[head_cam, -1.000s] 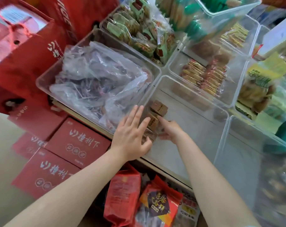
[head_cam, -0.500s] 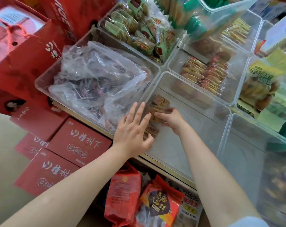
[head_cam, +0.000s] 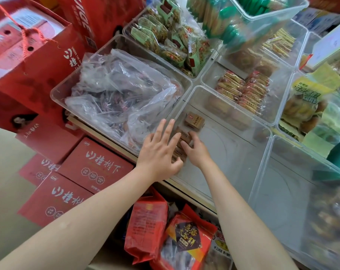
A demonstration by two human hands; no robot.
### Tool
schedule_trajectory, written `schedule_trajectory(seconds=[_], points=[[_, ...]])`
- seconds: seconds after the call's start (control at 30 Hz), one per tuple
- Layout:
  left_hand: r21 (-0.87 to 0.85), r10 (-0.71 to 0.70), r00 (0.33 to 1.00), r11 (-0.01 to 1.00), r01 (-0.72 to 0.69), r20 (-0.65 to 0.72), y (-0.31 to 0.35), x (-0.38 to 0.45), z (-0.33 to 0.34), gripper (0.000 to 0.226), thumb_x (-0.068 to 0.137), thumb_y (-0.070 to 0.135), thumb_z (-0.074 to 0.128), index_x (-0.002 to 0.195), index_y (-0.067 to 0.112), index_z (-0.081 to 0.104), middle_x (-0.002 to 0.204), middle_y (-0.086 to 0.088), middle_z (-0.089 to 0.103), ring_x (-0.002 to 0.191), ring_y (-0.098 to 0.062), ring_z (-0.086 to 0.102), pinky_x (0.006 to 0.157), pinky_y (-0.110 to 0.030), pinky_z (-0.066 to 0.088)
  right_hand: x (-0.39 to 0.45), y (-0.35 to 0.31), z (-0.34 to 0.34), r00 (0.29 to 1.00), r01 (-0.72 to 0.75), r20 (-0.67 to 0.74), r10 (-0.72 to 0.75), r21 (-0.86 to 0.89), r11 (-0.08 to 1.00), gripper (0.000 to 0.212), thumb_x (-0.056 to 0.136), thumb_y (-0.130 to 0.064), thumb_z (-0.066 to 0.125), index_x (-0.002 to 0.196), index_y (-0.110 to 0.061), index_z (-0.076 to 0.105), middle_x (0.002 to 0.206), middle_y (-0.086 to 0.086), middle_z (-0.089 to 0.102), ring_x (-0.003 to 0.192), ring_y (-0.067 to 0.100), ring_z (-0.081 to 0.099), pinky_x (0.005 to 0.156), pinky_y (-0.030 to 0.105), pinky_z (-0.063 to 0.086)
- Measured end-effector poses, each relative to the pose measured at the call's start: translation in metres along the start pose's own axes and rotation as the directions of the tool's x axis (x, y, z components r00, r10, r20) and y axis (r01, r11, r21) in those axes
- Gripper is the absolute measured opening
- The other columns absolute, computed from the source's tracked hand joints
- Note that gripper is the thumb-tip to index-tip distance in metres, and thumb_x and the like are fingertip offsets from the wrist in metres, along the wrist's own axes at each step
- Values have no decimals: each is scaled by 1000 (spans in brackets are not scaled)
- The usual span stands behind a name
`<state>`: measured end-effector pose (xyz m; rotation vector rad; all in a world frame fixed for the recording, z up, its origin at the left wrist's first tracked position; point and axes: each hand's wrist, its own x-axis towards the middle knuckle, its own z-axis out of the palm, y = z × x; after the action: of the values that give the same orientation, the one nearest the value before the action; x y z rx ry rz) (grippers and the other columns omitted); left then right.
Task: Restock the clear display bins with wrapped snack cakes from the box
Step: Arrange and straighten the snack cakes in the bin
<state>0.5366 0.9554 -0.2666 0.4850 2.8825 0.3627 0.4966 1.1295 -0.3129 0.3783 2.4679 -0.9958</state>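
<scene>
The left hand (head_cam: 159, 152) hides part of the snack cakes (head_cam: 181, 142).

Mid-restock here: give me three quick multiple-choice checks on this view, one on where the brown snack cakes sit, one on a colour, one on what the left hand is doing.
1. Where do the brown wrapped snack cakes lie in their clear bin?
A. Along its left wall
B. Heaped in its middle
C. Against its right wall

2. What colour are the flat cartons below the shelf at left?
A. Green
B. Red
C. Blue

3. How is the left hand?
A. Fist closed on a cake
B. Fingers straight, laid against the bin's left wall
C. Pinching the plastic bag

Answers:
1 A, the cakes run in a row beside the left wall, while the rest of the bin floor is bare.
2 B, the cartons are red with white lettering.
3 B, its fingers are spread straight with no grip on anything, while the right hand works the cakes.
</scene>
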Motion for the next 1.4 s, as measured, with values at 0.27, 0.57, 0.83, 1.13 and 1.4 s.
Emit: schedule_trajectory(seconds=[0.27, 0.57, 0.83, 1.13, 1.4], points=[[142, 17, 995, 989, -32, 102, -2, -18, -6, 84, 88, 59, 23, 161, 20, 12, 164, -10, -28, 150, -24, -31, 122, -55, -8, -6, -2, 8, 992, -90, -99, 72, -191, 977, 41, 104, -44, 41, 142, -31, 45, 125, 14, 62, 113, 36, 60, 90, 41, 49], [146, -31, 985, 989, 6, 168, 36, -30, -25, 78, 99, 52, 42, 161, 17, 11, 168, -11, -12, 154, -28, -16, 124, -52, -5, -113, 10, -80, 988, 155, 39, -151, -163, 974, 34, 104, -31, 45, 133, -25, 61, 132, 11, 57, 125, 25, 51, 101, 33, 38], [-513, 272, 946, 846, -146, 179, 240, -117, 0, 47, 92, 39, 57, 135, 19, 58, 145, -3, 48, 137, -21, 41, 111, -36, 33, -388, 135, -198, 833, 176, -535, -138, 21, 984, 11, 92, -24, 68, 84, -31, 67, 80, -13, 67, 76, 4, 62, 69, 16, 45], [-772, 559, 814, 584, -251, 158, 500, -227, 41, 81, 90, 50, 67, 156, 31, 24, 161, 7, 21, 149, -13, 20, 121, -35, 23, -527, 324, -270, 694, -247, -700, 167, -13, 969, 11, 96, -29, 62, 86, -27, 61, 82, -12, 59, 75, 2, 54, 63, 10, 37], [-833, 427, 890, 543, -108, 163, 522, -247, 58, 85, 87, -3, 57, 149, 49, 32, 165, 21, 6, 150, 5, 6, 121, -46, 28, -504, 423, -248, 893, -351, -381, 240, -254, 901, 14, 98, -31, 58, 100, -19, 64, 102, 3, 61, 99, 26, 61, 74, 31, 46]])
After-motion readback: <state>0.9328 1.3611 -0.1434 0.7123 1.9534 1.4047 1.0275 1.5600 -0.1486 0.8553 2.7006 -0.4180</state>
